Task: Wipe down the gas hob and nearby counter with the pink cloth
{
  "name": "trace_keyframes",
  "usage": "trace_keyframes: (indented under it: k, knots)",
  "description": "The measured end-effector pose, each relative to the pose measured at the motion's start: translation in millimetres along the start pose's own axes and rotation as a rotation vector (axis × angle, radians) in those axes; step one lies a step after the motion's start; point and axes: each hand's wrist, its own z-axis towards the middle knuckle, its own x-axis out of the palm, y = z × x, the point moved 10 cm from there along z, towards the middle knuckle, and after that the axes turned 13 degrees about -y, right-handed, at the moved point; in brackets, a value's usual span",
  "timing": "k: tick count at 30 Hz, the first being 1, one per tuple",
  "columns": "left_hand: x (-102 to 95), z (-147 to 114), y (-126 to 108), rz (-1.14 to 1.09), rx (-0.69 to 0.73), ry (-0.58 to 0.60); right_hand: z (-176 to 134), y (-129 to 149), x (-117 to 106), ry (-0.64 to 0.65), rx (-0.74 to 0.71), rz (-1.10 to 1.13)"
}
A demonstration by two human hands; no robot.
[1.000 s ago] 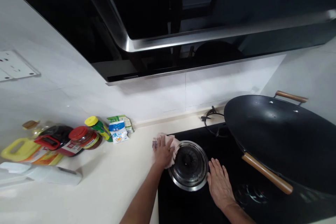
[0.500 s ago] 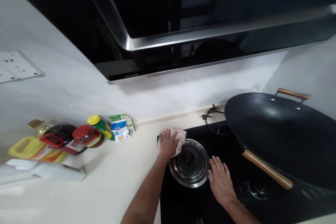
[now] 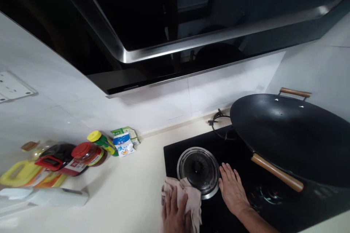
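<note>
My left hand (image 3: 176, 211) presses a pale pink cloth (image 3: 194, 198) down on the left edge of the black cooktop (image 3: 175, 153), its fingers bent over the fabric. The cloth's top touches the lower left rim of the round burner (image 3: 197, 167), which has a metal ring and a dark centre. On the other side of that burner, my right hand (image 3: 233, 191) lies flat on the glass with its fingers stretched out, holding nothing.
A large black wok (image 3: 290, 134) with a wooden handle (image 3: 277, 173) covers the right side. Behind the cooktop lies a black pan support (image 3: 218, 116). Seasoning packets (image 3: 123, 143), a red-lidded jar (image 3: 90, 153) and several bottles line the left wall. A range hood (image 3: 175, 54) hangs overhead.
My left hand has slid the cloth from the burner's upper left down to its lower left, toward me. My right hand stays beside the burner. The view has shifted slightly.
</note>
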Motion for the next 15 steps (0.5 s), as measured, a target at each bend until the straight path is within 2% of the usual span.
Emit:
trace_keyframes:
  k: [1,3,5,8,9,12,15]
  knots:
    - [2.6,0.4,1.8,-0.004,-0.013,0.005,0.0,0.0,0.1,0.002,-0.001,-0.007]
    - [13.3,17.1,14.5,0.004,-0.101,0.051,0.2,0.0,0.3,0.011,0.001,-0.012]
    - [28.3,47.7,33.5,0.025,-0.235,0.137,0.5,0.0,0.4,0.027,0.006,-0.01]
    - [58.3,97.9,54.6,0.011,-0.391,0.344,1.0,0.0,0.5,0.055,0.013,-0.009]
    - [69.8,113.2,56.9,-0.007,-0.406,0.417,1.2,0.2,0.4,0.064,0.014,-0.007]
    - [99.7,158.3,57.2,-0.041,-0.4,0.499,2.2,1.2,-0.5,0.079,0.012,-0.01]
    - [136.4,193.4,43.0,-0.092,-0.357,0.576,3.8,2.5,-2.4,0.084,0.009,-0.021]
